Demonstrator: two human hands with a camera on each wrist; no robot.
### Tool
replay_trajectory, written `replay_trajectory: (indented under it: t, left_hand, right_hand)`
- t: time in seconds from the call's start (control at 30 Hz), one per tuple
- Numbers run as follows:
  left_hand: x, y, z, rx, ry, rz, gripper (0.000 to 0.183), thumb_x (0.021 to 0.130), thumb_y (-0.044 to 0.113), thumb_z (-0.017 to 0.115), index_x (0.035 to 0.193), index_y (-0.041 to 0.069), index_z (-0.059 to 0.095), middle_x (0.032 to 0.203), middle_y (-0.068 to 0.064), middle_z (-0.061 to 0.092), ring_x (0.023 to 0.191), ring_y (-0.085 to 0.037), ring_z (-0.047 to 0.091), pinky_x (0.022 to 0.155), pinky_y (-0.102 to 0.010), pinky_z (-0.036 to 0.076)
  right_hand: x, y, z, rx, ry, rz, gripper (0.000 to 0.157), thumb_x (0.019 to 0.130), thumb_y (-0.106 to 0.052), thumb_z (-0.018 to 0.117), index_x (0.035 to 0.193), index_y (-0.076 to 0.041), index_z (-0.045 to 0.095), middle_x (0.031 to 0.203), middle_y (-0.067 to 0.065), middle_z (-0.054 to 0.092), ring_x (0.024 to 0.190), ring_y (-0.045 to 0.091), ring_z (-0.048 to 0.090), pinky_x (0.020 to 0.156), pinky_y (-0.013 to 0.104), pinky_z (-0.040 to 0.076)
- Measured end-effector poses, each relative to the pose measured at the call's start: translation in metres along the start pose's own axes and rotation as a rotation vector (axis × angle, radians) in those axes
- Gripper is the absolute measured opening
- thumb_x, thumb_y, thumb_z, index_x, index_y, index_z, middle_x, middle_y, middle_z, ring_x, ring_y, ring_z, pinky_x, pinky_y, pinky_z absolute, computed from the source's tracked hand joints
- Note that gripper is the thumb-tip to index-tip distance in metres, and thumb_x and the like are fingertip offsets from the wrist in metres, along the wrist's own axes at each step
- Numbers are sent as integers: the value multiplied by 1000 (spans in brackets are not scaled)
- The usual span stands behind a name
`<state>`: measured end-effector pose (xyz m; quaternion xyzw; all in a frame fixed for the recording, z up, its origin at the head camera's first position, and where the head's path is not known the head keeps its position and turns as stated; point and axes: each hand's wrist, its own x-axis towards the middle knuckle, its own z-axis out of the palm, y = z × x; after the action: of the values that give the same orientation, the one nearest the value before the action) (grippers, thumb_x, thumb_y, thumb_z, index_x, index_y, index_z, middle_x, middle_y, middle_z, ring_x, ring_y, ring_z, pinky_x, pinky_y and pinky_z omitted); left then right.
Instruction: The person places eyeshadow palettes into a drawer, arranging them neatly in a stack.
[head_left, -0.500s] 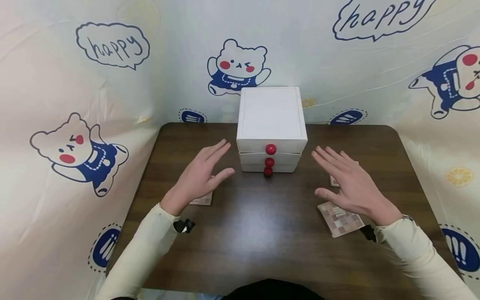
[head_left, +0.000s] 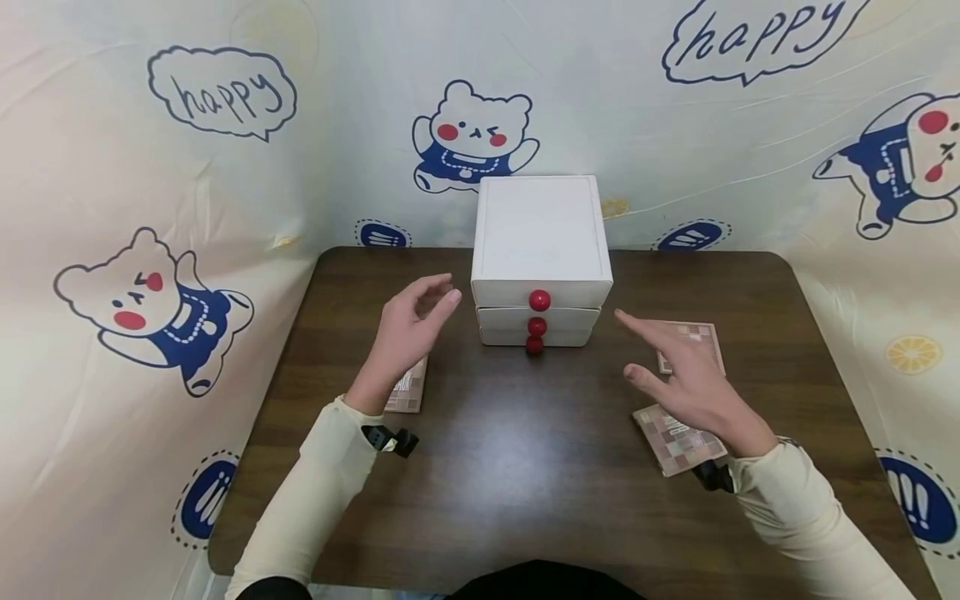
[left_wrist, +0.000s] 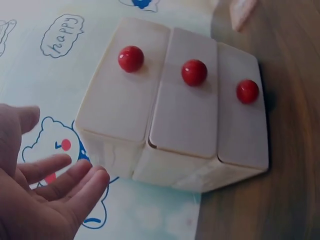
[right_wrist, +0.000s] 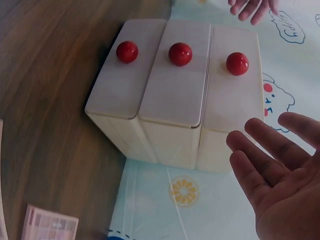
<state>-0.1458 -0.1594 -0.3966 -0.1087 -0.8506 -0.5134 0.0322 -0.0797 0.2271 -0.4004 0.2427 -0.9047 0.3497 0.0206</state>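
At the back middle of the table stands a white drawer box with three drawers, all closed, each bearing a round red knob. My left hand hovers just left of the box, fingers loosely bent, holding nothing. On the other side my right hand is raised with its fingers extended, also holding nothing. Neither hand touches the box; the right wrist view shows the right hand's spread fingers beside it. A checkered flat packet lies partly hidden under the left hand's wrist.
Right of the box lie two more checkered packets, one farther back and one nearer, both partly covered from view by the right hand. The brown table meets a printed cloth backdrop behind and at the sides.
My left hand has turned and its fingers have bent more. The right hand has shifted slightly left and rotated, uncovering more of the far packet. The box has not moved.
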Motion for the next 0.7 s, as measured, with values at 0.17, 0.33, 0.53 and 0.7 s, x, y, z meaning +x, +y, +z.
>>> replay_trajectory:
  t: [0.17, 0.33, 0.53, 0.7]
  left_hand:
    - [12, 4, 6, -119, 19, -140, 51, 98, 47, 63, 134, 12, 63, 122, -5, 66, 105, -20, 63, 93, -43, 54]
    - [25, 3, 12, -302, 22, -228, 46, 98, 39, 67, 130, 6, 64, 118, -12, 66, 102, -25, 68, 94, -40, 55]
    - [42, 4, 19, -422, 53, -261, 38, 98, 29, 68, 124, 1, 65, 115, -19, 64, 100, -32, 68, 95, -45, 55]
    - [53, 7, 23, -425, 33, -309, 38, 96, 31, 71, 123, 4, 66, 115, -16, 64, 99, -29, 67, 97, -50, 52]
  right_hand:
    - [1, -3, 6, 58, 12, 6, 57, 101, -31, 61, 154, -19, 43, 139, 12, 59, 127, 33, 52, 101, 61, 41]
    - [6, -4, 13, 151, 25, 9, 49, 104, -27, 57, 150, -15, 49, 131, 9, 63, 115, 25, 61, 96, 44, 50]
    - [12, -5, 22, 284, 61, 32, 42, 104, -11, 54, 146, -9, 53, 126, 6, 66, 105, 23, 67, 89, 20, 51]
    - [17, -7, 30, 455, 86, 86, 37, 107, -11, 48, 143, -5, 54, 125, 9, 66, 106, 27, 67, 94, 24, 52]
